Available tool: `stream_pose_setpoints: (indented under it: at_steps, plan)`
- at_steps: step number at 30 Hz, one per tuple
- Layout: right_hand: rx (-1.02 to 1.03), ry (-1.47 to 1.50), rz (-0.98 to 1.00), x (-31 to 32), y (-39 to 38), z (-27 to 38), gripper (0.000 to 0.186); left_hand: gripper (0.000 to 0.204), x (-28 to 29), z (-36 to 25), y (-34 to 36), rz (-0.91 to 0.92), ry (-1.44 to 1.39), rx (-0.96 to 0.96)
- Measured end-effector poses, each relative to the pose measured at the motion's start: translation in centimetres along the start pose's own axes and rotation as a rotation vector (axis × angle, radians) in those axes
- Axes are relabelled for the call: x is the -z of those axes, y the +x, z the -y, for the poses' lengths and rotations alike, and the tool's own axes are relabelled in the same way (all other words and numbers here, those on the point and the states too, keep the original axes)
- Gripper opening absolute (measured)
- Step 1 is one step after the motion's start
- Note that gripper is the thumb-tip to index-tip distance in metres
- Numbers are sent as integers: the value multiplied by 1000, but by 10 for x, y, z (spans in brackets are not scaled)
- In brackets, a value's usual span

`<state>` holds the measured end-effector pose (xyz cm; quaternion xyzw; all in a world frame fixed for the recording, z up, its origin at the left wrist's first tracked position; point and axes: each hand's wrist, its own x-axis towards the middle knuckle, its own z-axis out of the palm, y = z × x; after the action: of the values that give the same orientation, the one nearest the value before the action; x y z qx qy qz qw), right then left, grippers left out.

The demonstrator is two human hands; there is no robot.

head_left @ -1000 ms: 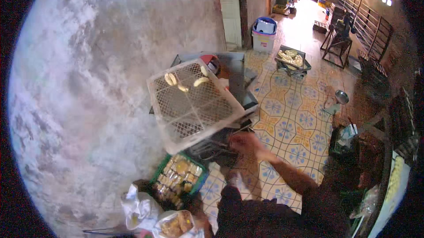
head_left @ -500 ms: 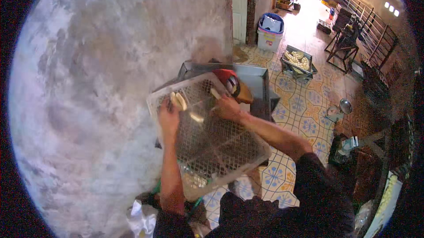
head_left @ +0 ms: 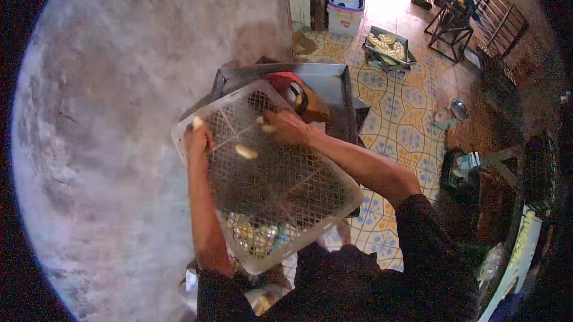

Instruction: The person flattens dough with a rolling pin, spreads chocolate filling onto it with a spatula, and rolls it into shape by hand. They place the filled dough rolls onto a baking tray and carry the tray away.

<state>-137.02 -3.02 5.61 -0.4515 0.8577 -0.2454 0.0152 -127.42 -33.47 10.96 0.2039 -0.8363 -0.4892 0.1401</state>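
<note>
A pale plastic mesh tray (head_left: 349,193) lies tilted in front of me, its open grid showing what is beneath. At its far left edge, the fingers of my left hand (head_left: 199,138) are closed on a pale oblong dough piece (head_left: 198,122). Over the upper right part, my right hand (head_left: 287,129) is bent down, its fingers closed around small pale pieces (head_left: 266,125). Between the hands, one loose pale oblong piece (head_left: 246,152) rests on the mesh. Motion blurs the fingertips of both hands.
Behind the mesh tray sit a dark metal tray (head_left: 334,71) and a red and brown object (head_left: 313,107). A plaster wall (head_left: 119,113) rises close on the left. Beyond stand a lidded bucket (head_left: 346,20), a tray of pale pieces (head_left: 388,46) and a metal frame (head_left: 447,38).
Both hands sit further left in the picture. Fewer pale pieces show at my left hand: one instead of a small cluster. The view has shifted, moving the background up.
</note>
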Motion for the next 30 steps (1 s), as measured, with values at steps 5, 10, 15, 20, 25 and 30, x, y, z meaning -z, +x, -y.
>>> stream_pose_setpoints:
  at_steps: [5, 10, 15, 20, 25, 30]
  plan:
    - [-227, 553, 114, 18, 26, 101, 58, 26, 49, -33, -110, 35, -1238, 256]
    - [234, -94, -431, -73, 21, 116, 64, 27, 55, -43, -192, 5, -1420, 326]
    - [-42, 390, -192, -33, -11, 158, 53, 28, 43, -40, -258, -3, -1364, 232]
    - [53, 1017, -260, 43, -163, 195, 56, 35, -46, -59, -305, 49, -1316, 336]
    - [-422, 1690, -1020, 15, -307, 233, 81, 36, -162, -93, -356, 598, -1022, 362]
    - [-668, 799, -1025, -3, -538, 233, 81, 36, -280, -135, -521, 1302, -794, 402]
